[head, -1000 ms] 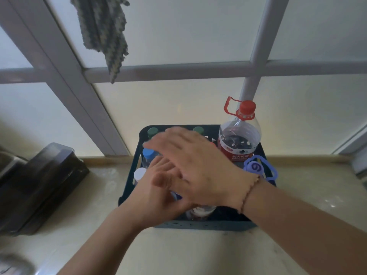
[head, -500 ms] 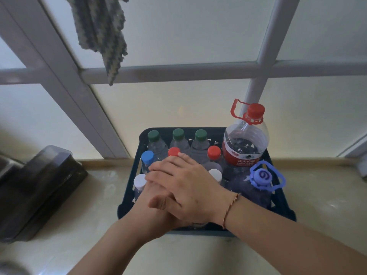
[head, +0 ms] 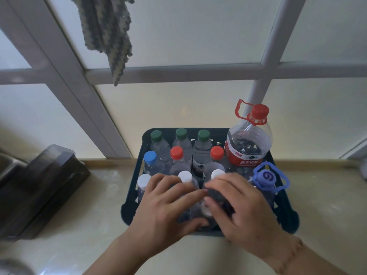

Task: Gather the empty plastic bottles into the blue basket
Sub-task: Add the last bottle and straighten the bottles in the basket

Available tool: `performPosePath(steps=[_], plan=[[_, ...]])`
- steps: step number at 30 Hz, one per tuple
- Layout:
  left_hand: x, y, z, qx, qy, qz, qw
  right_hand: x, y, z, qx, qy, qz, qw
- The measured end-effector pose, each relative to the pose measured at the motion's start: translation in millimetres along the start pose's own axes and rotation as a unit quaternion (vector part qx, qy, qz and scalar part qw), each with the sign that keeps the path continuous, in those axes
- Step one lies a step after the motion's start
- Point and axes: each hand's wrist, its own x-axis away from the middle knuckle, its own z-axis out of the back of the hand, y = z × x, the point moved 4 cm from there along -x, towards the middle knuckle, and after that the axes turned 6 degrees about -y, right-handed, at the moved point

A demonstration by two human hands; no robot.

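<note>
Basket (head: 148,133), dark blue, centre frame on a pale counter (head: 321,205), against the window sill. Packed with upright clear bottles:
- back row: three green caps (head: 181,133);
- next row: blue cap (head: 150,157) at left, then two red caps (head: 176,152);
- front rows: white caps (head: 144,180), three in view; one more bottle with a dark cap sits under the hands, blurred.
- back right corner: big jug (head: 249,145), red cap and red handle, red label, standing taller than all else.
- right side, in front of the jug: bottle with a purple lid (head: 267,177) and loop handle.

Left hand (head: 168,209) and right hand (head: 240,207) side by side over the front of the basket, fingers spread and bent down onto the bottle tops, fingertips nearly meeting. Whether either hand actually grips a bottle cannot be told; motion blur.

Dark box (head: 39,187) at left of frame on the counter. Knitted cloth (head: 107,28) hangs at upper left before the frosted window.
</note>
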Motion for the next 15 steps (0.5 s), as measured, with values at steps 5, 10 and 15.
performPosePath(steps=[5,10,15], plan=[[4.6,6.8,-12.7,-0.007,0.037,-0.022,0.999,27.1,15.0,-13.0,-0.080,-0.086,-0.082,0.990],[4.5,1.6,-13.6,0.009,0.000,0.002,1.000,24.2,19.4,-15.2,-0.077,-0.092,-0.123,0.985],[9.6,-1.1,-13.6,0.010,-0.040,0.013,0.999,21.5,17.2,-21.9,-0.066,-0.119,-0.121,0.983]])
